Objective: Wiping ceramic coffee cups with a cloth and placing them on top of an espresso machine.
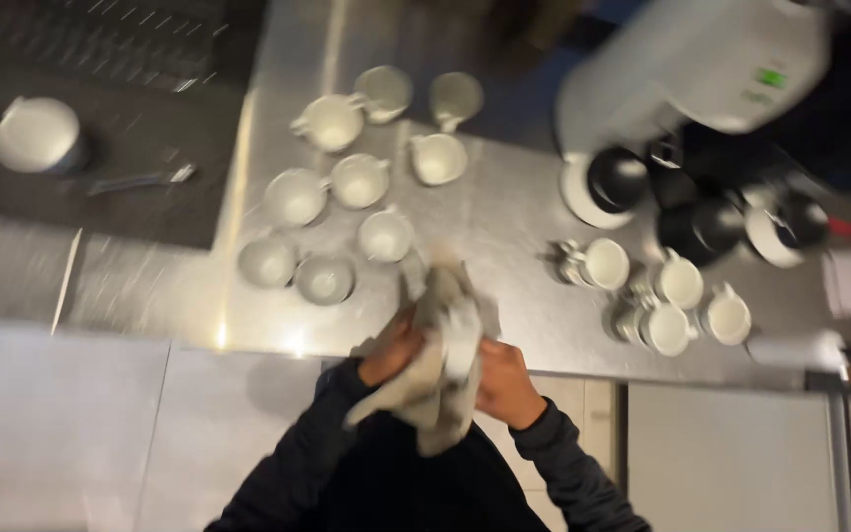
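Grey cloth (437,360), crumpled and blurred, is held above the near edge of the steel worktop (504,222), between both hands. The left hand (393,347) has its fingers closed on the cloth's left side. The right hand (506,384) has its fingers curled against the cloth's right side; whether a cup is wrapped inside cannot be told. Both forearms are in dark sleeves.

Just beyond the cloth, on the left half of the worktop, stands a group of white cups (342,177), set close together, some touching. To the right, well apart from that group, stands a smaller cluster of white cups (662,296), near the worktop's front edge.

Farther back on the right are dark round pots (701,227) and a large white appliance (701,64), blurred. At far left, on a dark surface, sits a white bowl (36,133), with a metal utensil (140,180) beside it.
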